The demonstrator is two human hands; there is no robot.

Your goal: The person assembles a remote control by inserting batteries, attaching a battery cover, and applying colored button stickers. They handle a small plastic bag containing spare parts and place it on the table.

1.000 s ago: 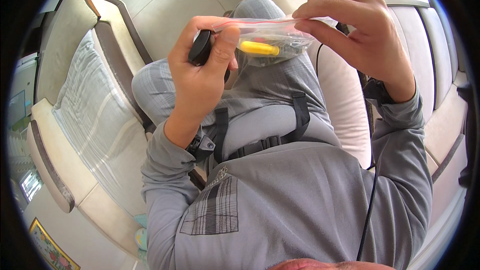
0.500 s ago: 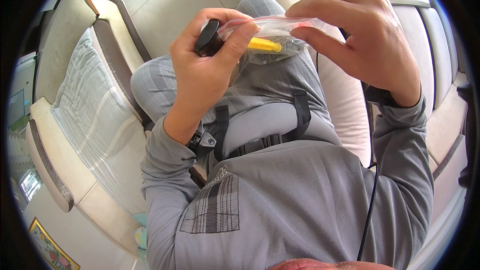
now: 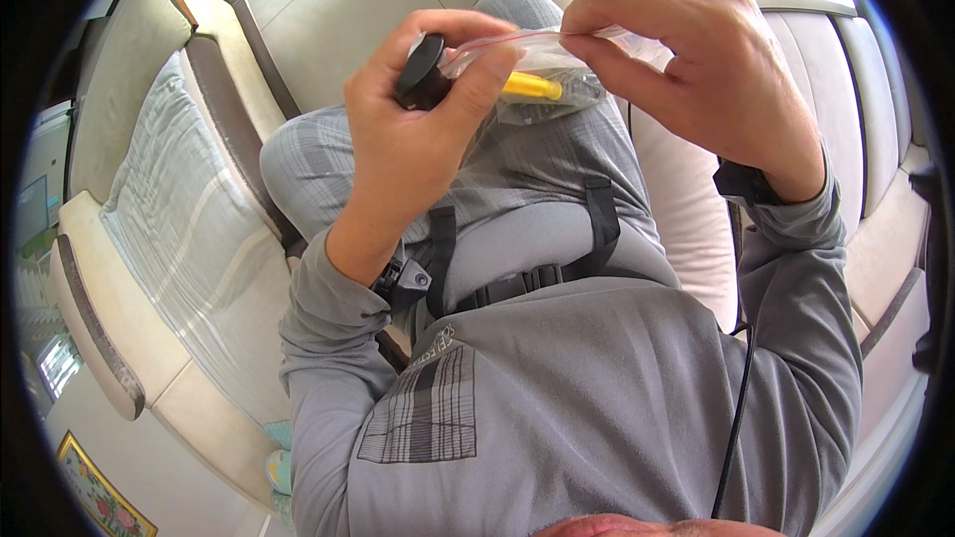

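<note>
A clear plastic zip bag [image 3: 527, 115] with a red line along its top edge is stretched between my two hands, above my lap. Inside it lies a yellow rod-like piece [image 3: 534, 87], with dark items beside it that are hard to make out. My left hand [image 3: 408, 139] is closed on the bag's left end. Within the same grip sits a black round-ended object [image 3: 422, 72], mostly covered by the fingers; its kind does not show. Thumb and forefinger of my right hand [image 3: 706, 70] pinch the bag's top edge toward its right side.
My knees in grey checked trousers [image 3: 308, 164] lie below the bag. On the left is a cream sofa seat with a pale striped cover [image 3: 189, 229]; a pink-white cushion [image 3: 686, 199] and more sofa [image 3: 816, 89] are on the right. A black cable [image 3: 738, 418] runs down my right side.
My right hand has shifted a little left and up, and its thumb and forefinger have come together on the bag's top edge. The left hand has moved slightly, still gripping.
</note>
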